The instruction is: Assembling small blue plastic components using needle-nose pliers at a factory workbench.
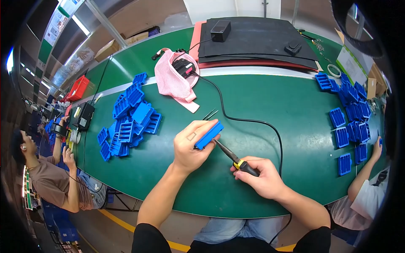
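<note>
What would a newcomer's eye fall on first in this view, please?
Probably the two hands at centre: the left hand grips a blue plastic tray while the right hand points a corded soldering iron at it. Next, the heap of blue trays on the green table.

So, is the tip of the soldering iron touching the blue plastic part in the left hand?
Touching, as far as the head view shows: the soldering iron tip meets the lower edge of the blue plastic part held by the left hand, with no visible gap.

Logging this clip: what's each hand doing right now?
Left hand: closed on a blue tray.
Right hand: closed on a soldering iron.
</note>
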`<state>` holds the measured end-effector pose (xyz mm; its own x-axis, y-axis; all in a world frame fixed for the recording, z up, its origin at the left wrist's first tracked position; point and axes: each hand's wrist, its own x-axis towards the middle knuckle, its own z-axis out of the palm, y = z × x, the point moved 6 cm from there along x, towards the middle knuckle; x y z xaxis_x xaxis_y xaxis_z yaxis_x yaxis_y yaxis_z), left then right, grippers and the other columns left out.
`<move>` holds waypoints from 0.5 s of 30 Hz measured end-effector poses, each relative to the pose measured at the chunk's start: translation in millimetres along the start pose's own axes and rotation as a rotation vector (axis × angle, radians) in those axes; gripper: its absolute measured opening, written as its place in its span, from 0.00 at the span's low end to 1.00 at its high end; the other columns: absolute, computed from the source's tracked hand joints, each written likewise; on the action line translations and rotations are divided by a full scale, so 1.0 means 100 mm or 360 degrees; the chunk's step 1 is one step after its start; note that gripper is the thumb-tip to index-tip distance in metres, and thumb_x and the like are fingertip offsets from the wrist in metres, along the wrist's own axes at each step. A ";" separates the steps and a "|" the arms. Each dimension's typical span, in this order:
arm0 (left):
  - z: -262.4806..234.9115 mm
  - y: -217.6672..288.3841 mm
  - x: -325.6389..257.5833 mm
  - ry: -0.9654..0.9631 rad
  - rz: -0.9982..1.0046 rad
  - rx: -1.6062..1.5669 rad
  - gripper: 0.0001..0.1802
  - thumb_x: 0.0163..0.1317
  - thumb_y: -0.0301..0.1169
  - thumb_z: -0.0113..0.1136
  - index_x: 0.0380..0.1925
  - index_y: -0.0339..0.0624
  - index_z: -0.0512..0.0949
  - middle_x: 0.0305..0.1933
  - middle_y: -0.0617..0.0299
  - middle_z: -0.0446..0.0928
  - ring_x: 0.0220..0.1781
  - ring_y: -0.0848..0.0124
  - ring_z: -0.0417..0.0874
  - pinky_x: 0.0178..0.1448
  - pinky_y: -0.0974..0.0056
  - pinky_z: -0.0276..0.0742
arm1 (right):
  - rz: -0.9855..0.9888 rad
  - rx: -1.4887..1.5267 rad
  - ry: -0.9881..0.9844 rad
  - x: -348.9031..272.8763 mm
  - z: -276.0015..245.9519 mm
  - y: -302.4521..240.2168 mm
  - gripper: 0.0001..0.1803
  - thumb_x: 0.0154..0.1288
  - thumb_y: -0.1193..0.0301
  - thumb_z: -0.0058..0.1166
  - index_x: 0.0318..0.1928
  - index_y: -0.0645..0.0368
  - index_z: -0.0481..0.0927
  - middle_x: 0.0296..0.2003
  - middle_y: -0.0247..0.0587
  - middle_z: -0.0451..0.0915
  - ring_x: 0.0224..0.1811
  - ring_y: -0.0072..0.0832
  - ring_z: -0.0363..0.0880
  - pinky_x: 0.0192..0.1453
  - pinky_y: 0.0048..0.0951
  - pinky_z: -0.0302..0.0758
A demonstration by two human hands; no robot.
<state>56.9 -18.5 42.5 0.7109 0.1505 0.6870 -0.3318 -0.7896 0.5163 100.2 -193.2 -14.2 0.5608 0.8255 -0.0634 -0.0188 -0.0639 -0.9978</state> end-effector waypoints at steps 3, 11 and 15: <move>0.00 0.01 0.00 0.0007 0.0030 0.0015 0.22 0.42 0.18 0.69 0.42 0.37 0.81 0.37 0.52 0.81 0.33 0.63 0.83 0.37 0.65 0.78 | -0.0024 -0.0005 0.0001 0.00 0.01 -0.03 0.07 0.61 0.73 0.57 0.34 0.67 0.80 0.31 0.37 0.78 0.31 0.19 0.72 0.36 0.22 0.68; 0.01 0.00 0.00 -0.0016 0.0022 -0.0035 0.21 0.42 0.20 0.72 0.42 0.36 0.81 0.36 0.52 0.81 0.34 0.62 0.83 0.37 0.65 0.78 | -0.0034 -0.0043 -0.0006 -0.01 0.02 -0.03 0.08 0.62 0.72 0.56 0.30 0.66 0.78 0.28 0.37 0.75 0.29 0.20 0.71 0.34 0.24 0.67; -0.01 -0.01 0.00 -0.0008 0.0100 0.0062 0.21 0.42 0.20 0.72 0.41 0.36 0.81 0.37 0.52 0.81 0.34 0.61 0.83 0.38 0.65 0.78 | 0.0013 -0.0015 0.0024 -0.02 0.06 -0.02 0.10 0.63 0.72 0.55 0.28 0.67 0.76 0.26 0.37 0.73 0.26 0.20 0.69 0.31 0.25 0.66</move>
<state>56.8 -17.3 42.8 0.6924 0.0969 0.7150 -0.3516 -0.8200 0.4516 94.2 -190.9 -12.3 0.5732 0.8164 -0.0710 -0.0158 -0.0757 -0.9970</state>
